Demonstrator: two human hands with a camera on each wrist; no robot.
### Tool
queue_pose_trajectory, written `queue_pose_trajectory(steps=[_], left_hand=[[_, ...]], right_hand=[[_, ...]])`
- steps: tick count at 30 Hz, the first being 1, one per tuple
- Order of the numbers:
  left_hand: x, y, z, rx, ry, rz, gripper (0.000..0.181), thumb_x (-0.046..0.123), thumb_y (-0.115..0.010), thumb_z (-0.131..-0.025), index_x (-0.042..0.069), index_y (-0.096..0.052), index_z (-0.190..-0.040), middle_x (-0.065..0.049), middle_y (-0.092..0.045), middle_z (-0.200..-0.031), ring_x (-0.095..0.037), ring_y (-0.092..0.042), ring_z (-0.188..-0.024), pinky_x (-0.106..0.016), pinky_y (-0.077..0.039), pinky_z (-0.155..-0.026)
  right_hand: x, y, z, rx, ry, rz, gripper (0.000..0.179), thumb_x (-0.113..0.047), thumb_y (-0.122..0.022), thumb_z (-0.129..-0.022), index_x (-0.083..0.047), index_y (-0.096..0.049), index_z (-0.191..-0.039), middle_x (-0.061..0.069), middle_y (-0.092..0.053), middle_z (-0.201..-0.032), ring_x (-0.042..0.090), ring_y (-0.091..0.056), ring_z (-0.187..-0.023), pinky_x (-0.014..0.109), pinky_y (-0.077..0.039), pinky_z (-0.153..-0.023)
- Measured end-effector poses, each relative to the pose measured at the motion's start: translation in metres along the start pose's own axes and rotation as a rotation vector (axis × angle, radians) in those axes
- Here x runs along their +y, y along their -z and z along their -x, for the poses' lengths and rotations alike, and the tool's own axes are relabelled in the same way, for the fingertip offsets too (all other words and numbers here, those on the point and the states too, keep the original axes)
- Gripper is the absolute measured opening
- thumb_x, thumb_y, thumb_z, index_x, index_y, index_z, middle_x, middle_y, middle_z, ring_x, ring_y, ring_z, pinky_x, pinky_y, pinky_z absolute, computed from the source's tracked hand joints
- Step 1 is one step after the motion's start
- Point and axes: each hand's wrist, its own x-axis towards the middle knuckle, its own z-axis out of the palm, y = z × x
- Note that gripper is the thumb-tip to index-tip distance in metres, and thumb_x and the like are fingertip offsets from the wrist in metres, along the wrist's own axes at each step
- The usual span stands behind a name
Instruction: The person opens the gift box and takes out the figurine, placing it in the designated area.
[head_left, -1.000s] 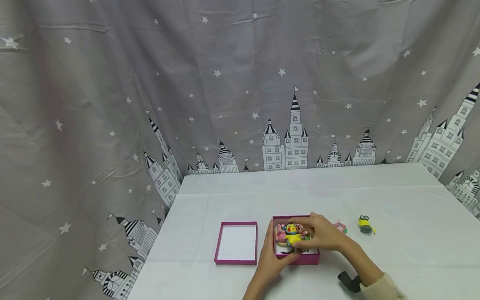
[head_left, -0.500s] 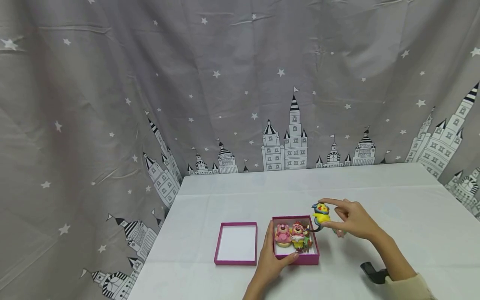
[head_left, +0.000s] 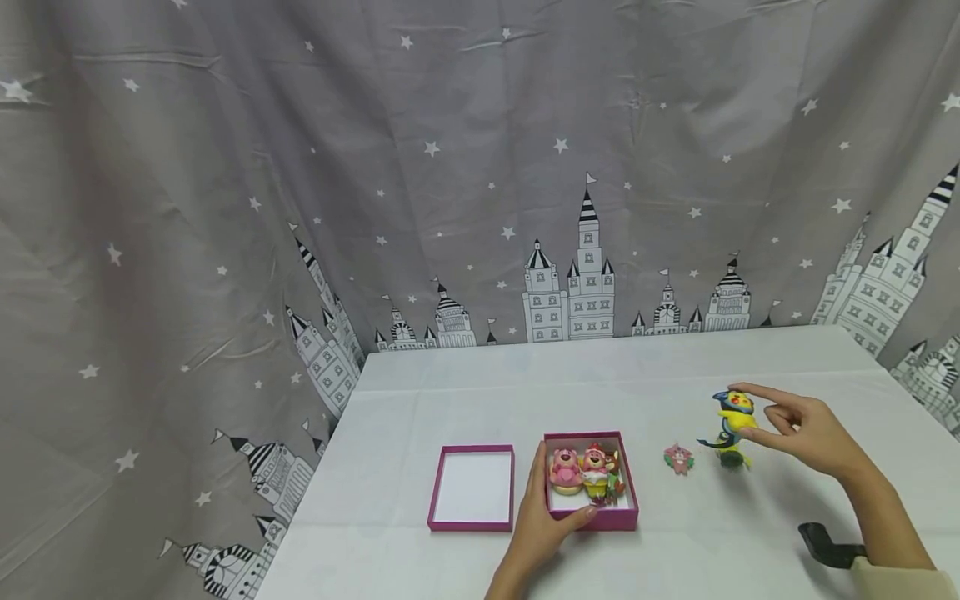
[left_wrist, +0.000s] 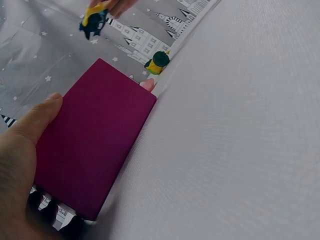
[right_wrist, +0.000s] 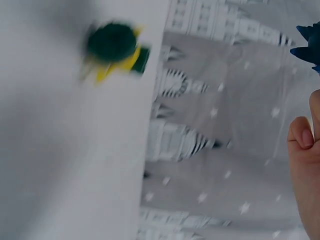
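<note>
Yellow-blue figurine [head_left: 736, 417] | pinched between right hand [head_left: 812, 433] thumb and fingertip | left hand [head_left: 542, 518] grips magenta box [head_left: 617, 520]

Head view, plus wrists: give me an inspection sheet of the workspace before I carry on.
Surface: white table covering, faintly creased.
Job's things: hooded Pikachu figurine, held off the table; magenta box holding a pink bear, a red-hatted bear and a green-and-brown figurine; magenta lid to its left; pink star-shaped figurine and Minion figurine to its right.
Clutter: nothing else seen.
Hands: left hand grips the box's side; right hand pinches the Pikachu.
Cables: nothing seen.
Surroundings: grey curtain printed with stars and castles.
</note>
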Motion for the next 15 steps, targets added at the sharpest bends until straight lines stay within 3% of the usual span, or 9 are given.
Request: queue_pose_trajectory(steps=[6,10,15], left_hand=[[0.0,0.0,0.001,-0.002,0.021,-0.007,0.11,0.043,-0.078,-0.068,0.014,-0.009,-0.149,-0.006,-0.018,-0.152,-0.031,-0.024,-0.135,-0.053,-0.022,-0.106],[-0.001,0.0,0.001,0.004,0.017,-0.013,0.11,0.043,-0.078,-0.068,0.014,-0.01,-0.149,-0.006,-0.018,-0.152,-0.03,-0.024,-0.134,-0.053,-0.022,-0.106],[-0.001,0.001,0.0,0.007,0.011,-0.012,0.109,0.042,-0.078,-0.069,0.014,-0.01,-0.149,-0.005,-0.018,-0.152,-0.03,-0.024,-0.134,-0.053,-0.022,-0.106]], right_hand=[[0.032,0.019,0.014,-0.062,-0.135,0.045,0.051,-0.02,-0.072,-0.081,-0.004,-0.054,-0.126,-0.008,-0.021,-0.055,0.006,-0.024,-0.047,0.027,-0.024,-0.04],[0.054,0.026,0.02,-0.116,-0.189,0.043,0.049,-0.021,-0.07,-0.083,-0.002,-0.054,-0.125,-0.011,-0.022,-0.057,0.004,-0.023,-0.048,0.027,-0.024,-0.039],[0.077,0.03,0.027,-0.125,-0.241,0.027,0.045,-0.02,-0.069,-0.083,-0.007,-0.057,-0.125,-0.011,-0.024,-0.056,0.005,-0.024,-0.048,0.026,-0.025,-0.04]])
